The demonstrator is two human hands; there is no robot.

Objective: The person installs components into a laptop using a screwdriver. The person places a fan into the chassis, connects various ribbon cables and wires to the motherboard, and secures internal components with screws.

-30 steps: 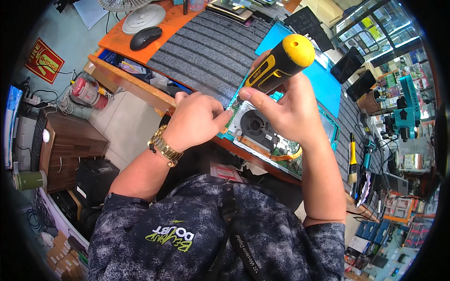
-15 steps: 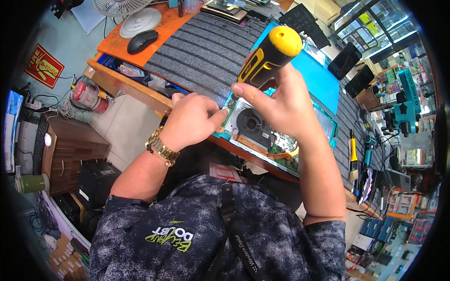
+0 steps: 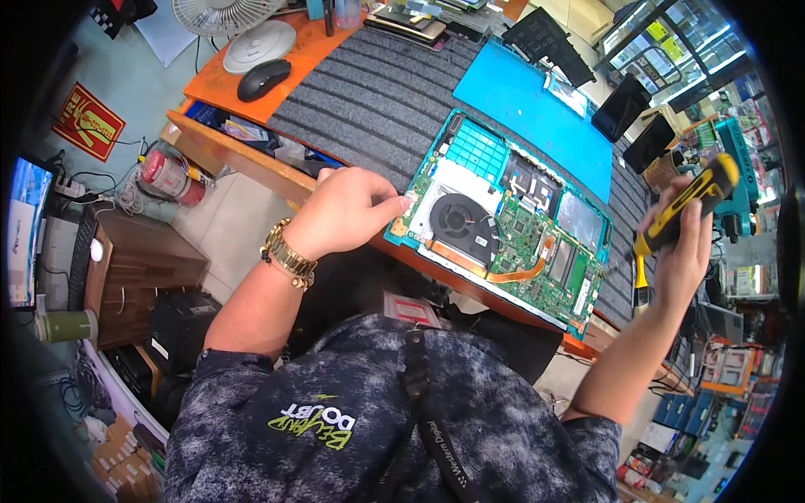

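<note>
An opened teal laptop base [image 3: 476,149] lies on the desk's front edge, showing a black fan [image 3: 459,220], a copper heat pipe [image 3: 514,275] and a green circuit board [image 3: 526,237]. My left hand [image 3: 344,210], with a gold watch at the wrist, is closed with its fingertips pinched at the base's left edge. My right hand [image 3: 689,243] is raised to the right of the laptop, closed on a yellow-and-black screwdriver [image 3: 700,194]. Just below that, a yellow-handled brush [image 3: 641,289] is partly hidden on the mat.
Behind lie a grey ribbed mat [image 3: 352,101], a blue panel [image 3: 520,109], a black battery [image 3: 545,49] and two dark phones [image 3: 620,109]. A mouse [image 3: 263,80] and fan [image 3: 220,12] are at back left. An open drawer [image 3: 235,159] juts out on the left.
My right hand has swung from over the laptop out to the right with the screwdriver, uncovering the board and upper base. My left hand stays at the left edge.
</note>
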